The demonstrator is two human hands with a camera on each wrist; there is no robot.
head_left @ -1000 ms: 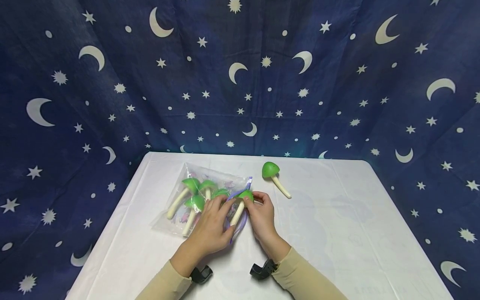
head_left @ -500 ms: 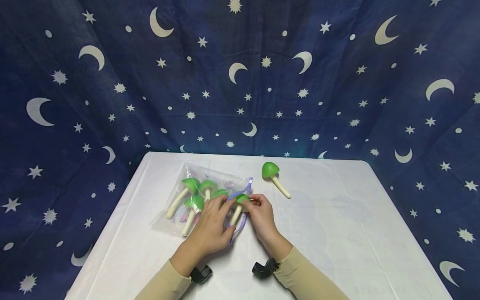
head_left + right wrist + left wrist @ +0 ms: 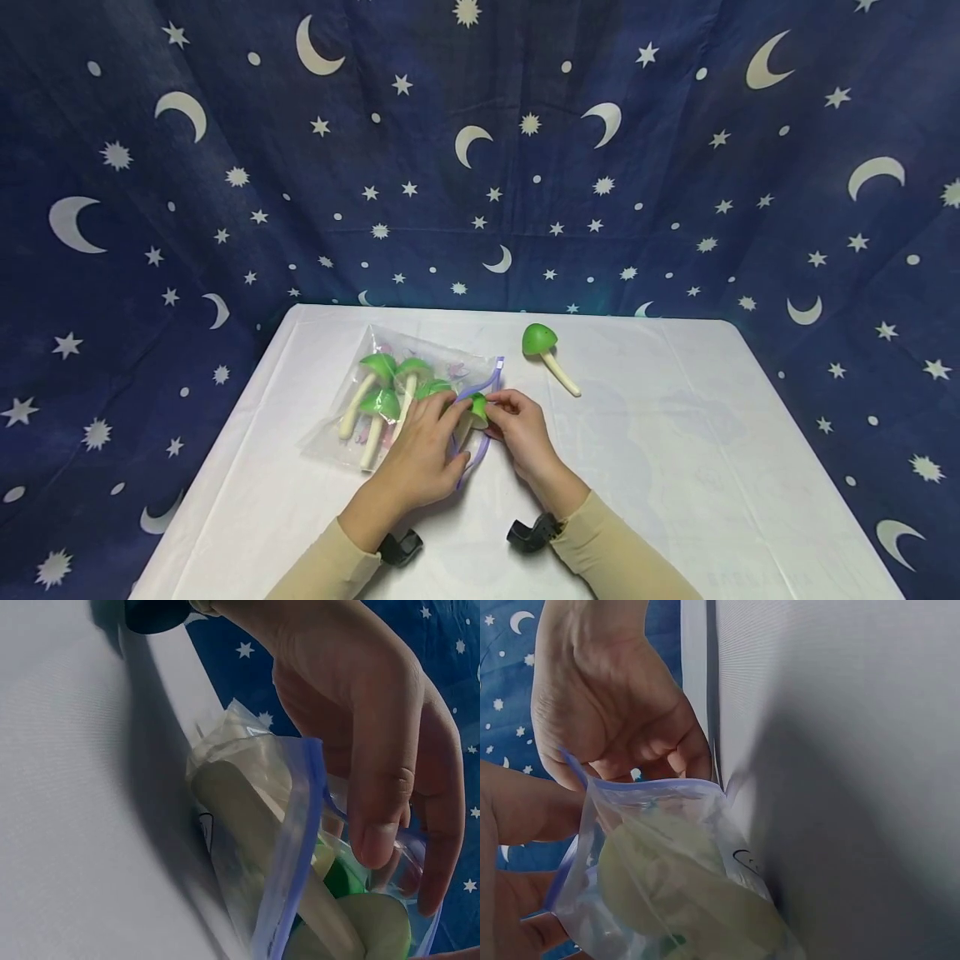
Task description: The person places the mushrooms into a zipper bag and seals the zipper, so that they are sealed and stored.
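A clear zip bag (image 3: 337, 446) with a purple zip edge lies on the table, several green-capped toy mushrooms (image 3: 380, 367) inside it. My left hand (image 3: 423, 446) holds the bag at its mouth, fingers at the far rim and thumb at the near rim. At that mouth, my right hand (image 3: 525, 433) pinches the green cap of another toy mushroom (image 3: 477, 410), whose stem points into the bag. In the right wrist view, a pale stem (image 3: 244, 806) shows through the plastic, below the left thumb. My right fingertips are partly hidden behind the bag rim in the left wrist view.
One more green toy mushroom (image 3: 551, 358) lies on the white-covered table (image 3: 675, 467), beyond the right hand. A dark blue curtain (image 3: 480, 167) with moons and stars hangs behind the table's far edge.
My right hand has pushed the pinched mushroom left and down into the bag mouth, so less of it shows. The mushrooms inside have shifted slightly left. My left hand stays at the rim.
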